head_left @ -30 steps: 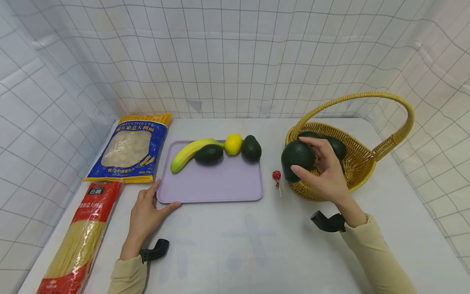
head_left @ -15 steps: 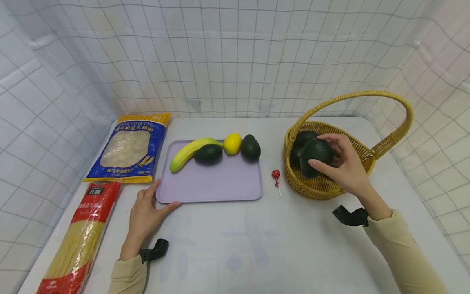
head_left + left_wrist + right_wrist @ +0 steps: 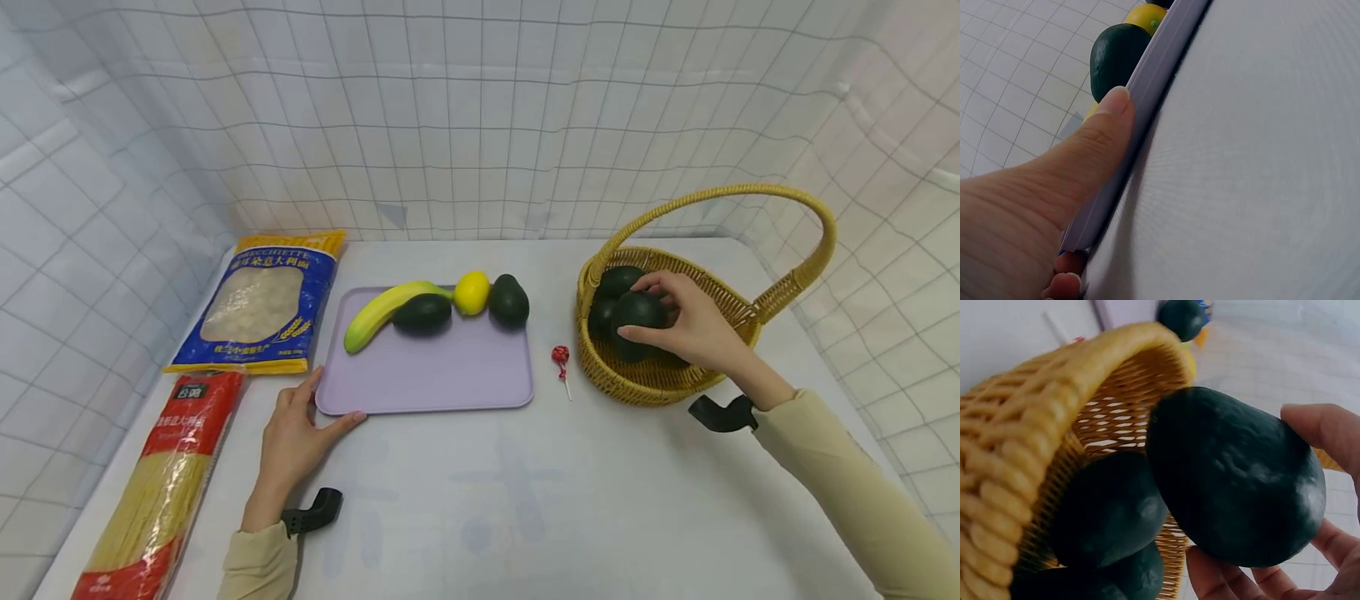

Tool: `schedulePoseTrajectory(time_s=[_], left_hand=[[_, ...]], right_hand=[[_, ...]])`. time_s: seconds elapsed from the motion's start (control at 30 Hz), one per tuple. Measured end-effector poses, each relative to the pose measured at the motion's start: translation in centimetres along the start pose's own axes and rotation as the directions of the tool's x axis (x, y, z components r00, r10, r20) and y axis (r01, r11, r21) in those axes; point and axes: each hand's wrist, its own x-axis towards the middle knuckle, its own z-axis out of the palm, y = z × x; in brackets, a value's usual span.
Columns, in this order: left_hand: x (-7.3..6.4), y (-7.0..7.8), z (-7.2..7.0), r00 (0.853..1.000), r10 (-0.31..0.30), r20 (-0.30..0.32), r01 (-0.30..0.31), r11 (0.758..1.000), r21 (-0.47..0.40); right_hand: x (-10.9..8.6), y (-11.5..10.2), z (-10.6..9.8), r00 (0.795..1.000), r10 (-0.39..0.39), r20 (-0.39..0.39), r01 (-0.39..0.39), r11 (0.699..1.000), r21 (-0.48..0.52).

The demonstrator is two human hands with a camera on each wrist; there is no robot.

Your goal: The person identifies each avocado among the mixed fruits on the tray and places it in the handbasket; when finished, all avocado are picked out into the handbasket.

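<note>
My right hand (image 3: 690, 329) holds a dark green avocado (image 3: 1235, 475) between thumb and fingers, within the wicker basket's (image 3: 637, 395) opening. More avocados (image 3: 1110, 512) lie inside the basket, partly covered by the held one in the head view. At the lower left corner of a lilac tray (image 3: 427, 383), my left hand (image 3: 294, 433) rests with its thumb along the front rim and its fingers by the left side. On the tray are a yellow-green banana (image 3: 367, 323), a lemon (image 3: 472, 293), one avocado (image 3: 422, 314) beside the banana and another avocado (image 3: 509, 302) at the back right corner.
A red lollipop (image 3: 561, 356) lies between tray and basket. The basket's tall handle (image 3: 720, 193) arches over its back and right. Left of the tray sit a blue pasta bag (image 3: 258, 304) and a long red spaghetti pack (image 3: 161, 475). Gridded cloth walls (image 3: 480, 125) surround the table.
My right hand has carried the avocado rightward from the basket's left rim to over its opening, then lowered it inside. The left hand keeps its place at the tray corner.
</note>
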Motion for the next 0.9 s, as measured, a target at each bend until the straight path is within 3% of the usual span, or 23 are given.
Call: schedulePoseTrajectory(time_s=[0.13, 0.37, 0.67, 0.9], left_hand=[[0.0, -0.1, 0.1, 1.000, 0.008, -0.006, -0.008, 1.000, -0.003], [0.1, 0.0, 0.2, 1.000, 0.012, -0.005, -0.012, 1.000, -0.006], [0.2, 0.0, 0.0, 1.000, 0.020, -0.009, -0.020, 1.000, 0.001], [0.2, 0.0, 0.0, 1.000, 0.005, 0.003, -0.005, 1.000, -0.004]], right_hand=[[0.7, 0.8, 0.3, 0.995, 0.001, 0.099, 0.004, 0.999, -0.047], [0.9, 1.8, 0.8, 0.969, 0.008, 0.248, 0.014, 0.996, -0.085], [0.7, 2.1, 0.9, 0.960, 0.092, 0.263, -0.066, 0.992, -0.106], [0.6, 2.2, 1.2, 0.957, 0.112, 0.268, -0.087, 0.991, -0.106]])
